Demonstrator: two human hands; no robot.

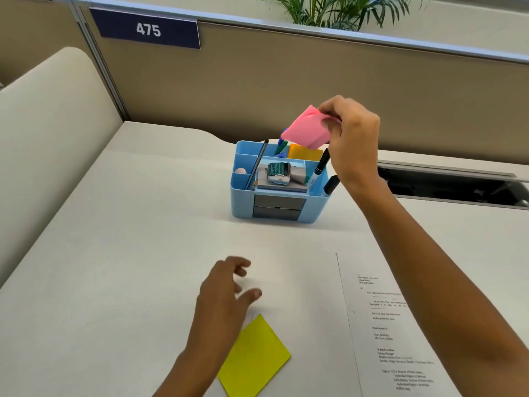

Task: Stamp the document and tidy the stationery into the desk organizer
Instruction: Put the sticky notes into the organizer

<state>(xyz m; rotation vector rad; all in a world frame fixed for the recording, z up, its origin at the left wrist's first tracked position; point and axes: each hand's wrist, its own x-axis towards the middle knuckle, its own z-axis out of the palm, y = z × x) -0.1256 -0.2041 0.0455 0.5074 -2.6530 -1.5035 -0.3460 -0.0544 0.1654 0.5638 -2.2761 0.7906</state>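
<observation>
A light blue desk organizer (pixel 243 207) stands mid-desk. It holds a stamp (pixel 278 173) on a notepad, an orange pad (pixel 305 152), two black markers (pixel 322 164), a pencil and blue and green pins. My right hand (pixel 353 138) grips a pink sticky-note pad (pixel 307 130), tilted, just above the organizer's back compartment. My left hand (pixel 226 299) hovers low over the desk with fingers spread, holding nothing, right beside a yellow sticky-note pad (pixel 257 359). The printed document (pixel 395 325) lies flat at the lower right.
A tan cubicle partition with a "475" sign (pixel 147 30) runs behind the desk. A cream curved panel (pixel 43 124) borders the left. A dark cable slot (pixel 458 187) opens in the desk at right. Plant leaves (pixel 337 10) show above the partition.
</observation>
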